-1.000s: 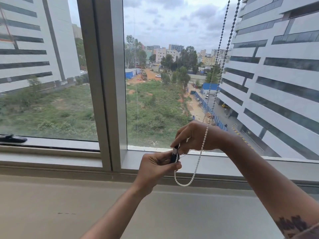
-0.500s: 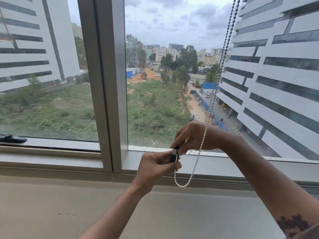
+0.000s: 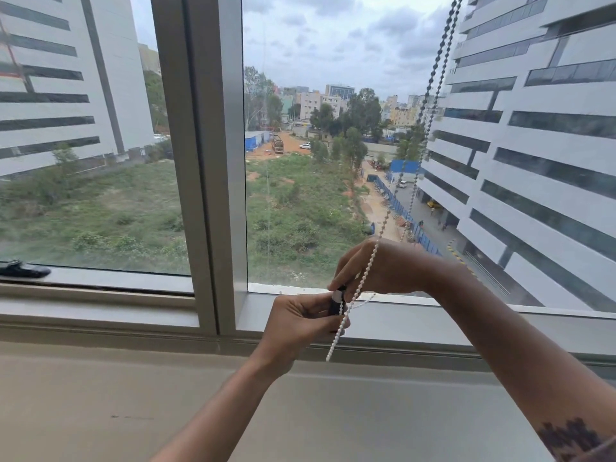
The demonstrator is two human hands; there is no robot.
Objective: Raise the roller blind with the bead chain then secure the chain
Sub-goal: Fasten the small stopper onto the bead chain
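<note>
Two bare forearms, no sleeves reaching the wrists and no rings or watch showing; the left hand [image 3: 296, 323] and right hand [image 3: 376, 268] are unadorned, while a dark tattoo [image 3: 566, 436] marks the right forearm near a fabric edge.

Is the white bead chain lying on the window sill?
No, the white bead chain hangs in the air, held by both hands above the grey window sill.

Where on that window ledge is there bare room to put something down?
The ledge is bare left of the left hand, below the frame. It is crowded where both hands, right hand included, work the chain.
</note>
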